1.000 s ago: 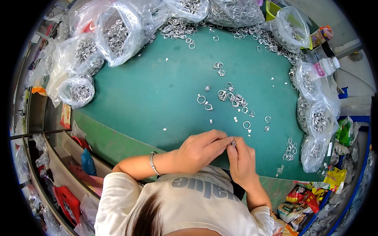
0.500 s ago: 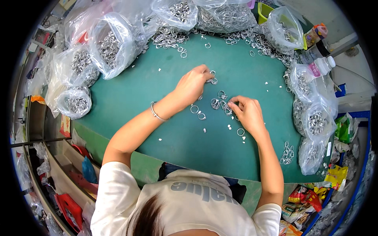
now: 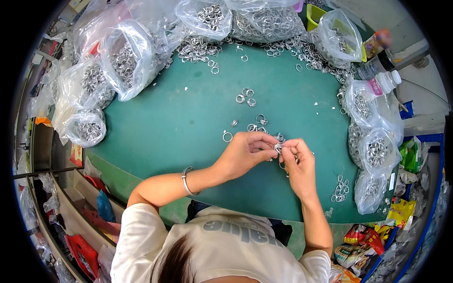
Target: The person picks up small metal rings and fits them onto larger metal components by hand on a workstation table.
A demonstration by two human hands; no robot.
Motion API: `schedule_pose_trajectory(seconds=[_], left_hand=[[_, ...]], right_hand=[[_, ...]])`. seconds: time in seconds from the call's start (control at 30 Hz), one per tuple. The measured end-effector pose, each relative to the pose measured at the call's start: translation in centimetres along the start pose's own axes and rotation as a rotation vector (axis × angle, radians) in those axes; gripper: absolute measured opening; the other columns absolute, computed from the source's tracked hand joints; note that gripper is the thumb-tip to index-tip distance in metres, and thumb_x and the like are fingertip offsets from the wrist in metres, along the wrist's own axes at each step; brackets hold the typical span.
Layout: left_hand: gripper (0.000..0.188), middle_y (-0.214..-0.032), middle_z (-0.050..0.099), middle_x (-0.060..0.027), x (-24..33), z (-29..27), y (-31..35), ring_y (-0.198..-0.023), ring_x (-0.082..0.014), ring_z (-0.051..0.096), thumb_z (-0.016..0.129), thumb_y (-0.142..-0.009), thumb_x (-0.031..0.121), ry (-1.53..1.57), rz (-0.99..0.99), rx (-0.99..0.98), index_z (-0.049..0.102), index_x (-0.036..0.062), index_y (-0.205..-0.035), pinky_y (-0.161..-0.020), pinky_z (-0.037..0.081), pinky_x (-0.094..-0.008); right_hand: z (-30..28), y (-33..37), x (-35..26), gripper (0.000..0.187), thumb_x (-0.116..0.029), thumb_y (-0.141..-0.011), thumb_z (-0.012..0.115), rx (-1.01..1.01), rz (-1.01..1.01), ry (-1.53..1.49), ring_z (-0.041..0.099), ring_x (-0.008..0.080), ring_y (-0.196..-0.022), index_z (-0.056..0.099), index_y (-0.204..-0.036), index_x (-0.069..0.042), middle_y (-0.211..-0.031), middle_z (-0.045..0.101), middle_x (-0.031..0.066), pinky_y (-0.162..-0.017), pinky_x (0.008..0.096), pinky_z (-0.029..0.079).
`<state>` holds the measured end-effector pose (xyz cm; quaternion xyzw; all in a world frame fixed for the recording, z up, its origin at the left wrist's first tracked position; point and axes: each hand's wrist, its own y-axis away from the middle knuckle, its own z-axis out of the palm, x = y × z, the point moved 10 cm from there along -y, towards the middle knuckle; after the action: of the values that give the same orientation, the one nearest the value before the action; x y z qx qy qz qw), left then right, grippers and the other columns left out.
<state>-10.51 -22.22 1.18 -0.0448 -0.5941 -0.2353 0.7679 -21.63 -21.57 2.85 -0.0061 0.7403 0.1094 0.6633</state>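
Observation:
My left hand (image 3: 243,158) and my right hand (image 3: 301,170) meet just above the green tabletop (image 3: 188,122). Between their fingertips is a small bunch of silver metal rings (image 3: 278,148), pinched from both sides. How many rings it has cannot be made out. Other loose rings (image 3: 257,128) lie just beyond my fingers, and a few may be hidden beneath my right hand. To the left of them sits a single ring (image 3: 227,137). Farther off is a small group of rings (image 3: 251,102).
Clear plastic bags of rings (image 3: 126,63) line the left side, with more bags (image 3: 377,151) on the right. A heap of loose rings (image 3: 198,50) runs along the far edge. At the near right lies a ring cluster (image 3: 339,188). A white-capped bottle (image 3: 387,82) stands beyond the right-hand bags.
My left hand has come back from the farther ring group, down and right, to join my right hand. My right hand has shifted slightly toward me. Both now pinch the rings together.

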Motion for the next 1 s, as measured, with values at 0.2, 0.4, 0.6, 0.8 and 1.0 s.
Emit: schedule_pose_trajectory(seconds=[0.2,0.4,0.6,0.8,1.0], left_hand=[[0.016,-0.097,0.061,-0.0114,0.8,1.0,2.5,-0.087,-0.0156,0.061,0.058,-0.084,-0.003,0.129,-0.009,-0.056,0.058,-0.0084,-0.099,-0.075,0.052,-0.0274],[0.015,-0.099,0.059,-0.0118,3.2,0.3,4.5,-0.085,-0.0155,0.060,0.060,-0.079,-0.008,-0.130,0.310,0.153,0.061,-0.0054,-0.094,-0.075,0.052,-0.0275],[0.015,-0.099,0.059,-0.0115,3.3,0.9,5.6,-0.087,-0.0150,0.060,0.061,-0.078,-0.010,-0.158,0.369,0.190,0.061,-0.0057,-0.092,-0.074,0.053,-0.0269],[0.014,-0.100,0.059,-0.0105,0.5,1.3,5.0,-0.088,-0.0149,0.060,0.056,-0.086,0.000,0.303,-0.012,0.035,0.057,-0.0039,-0.100,-0.071,0.052,-0.0258],[0.018,-0.100,0.058,-0.0074,-0.9,0.9,4.5,-0.095,-0.0132,0.056,0.055,-0.086,0.000,0.289,-0.060,-0.013,0.056,-0.0010,-0.105,-0.072,0.050,-0.0244]], right_hand=[[0.4,2.0,-0.4,0.006,-0.005,-0.091,0.051,-0.058,0.076,-0.172,0.046,0.0040,-0.060,0.054,-0.092,0.000,-0.070,0.056,0.0012,-0.052,0.0192,0.036],[0.6,3.7,-2.0,0.017,-0.002,-0.089,0.053,-0.031,-0.074,0.072,0.052,0.0071,-0.063,0.056,-0.106,0.000,-0.077,0.060,0.0056,-0.053,0.0210,0.040],[1.4,5.1,-3.9,0.028,0.002,-0.084,0.058,0.037,-0.243,0.225,0.064,0.0147,-0.074,0.055,-0.112,0.001,-0.088,0.063,0.0121,-0.062,0.0249,0.049],[1.2,5.7,-4.0,0.032,0.005,-0.081,0.061,0.070,-0.319,0.226,0.064,0.0151,-0.073,0.055,-0.112,0.002,-0.090,0.062,0.0124,-0.060,0.0247,0.049],[1.2,4.8,-3.0,0.031,0.005,-0.079,0.062,0.057,-0.269,0.380,0.061,0.0152,-0.065,0.058,-0.109,0.000,-0.088,0.062,0.0119,-0.056,0.0260,0.048]])
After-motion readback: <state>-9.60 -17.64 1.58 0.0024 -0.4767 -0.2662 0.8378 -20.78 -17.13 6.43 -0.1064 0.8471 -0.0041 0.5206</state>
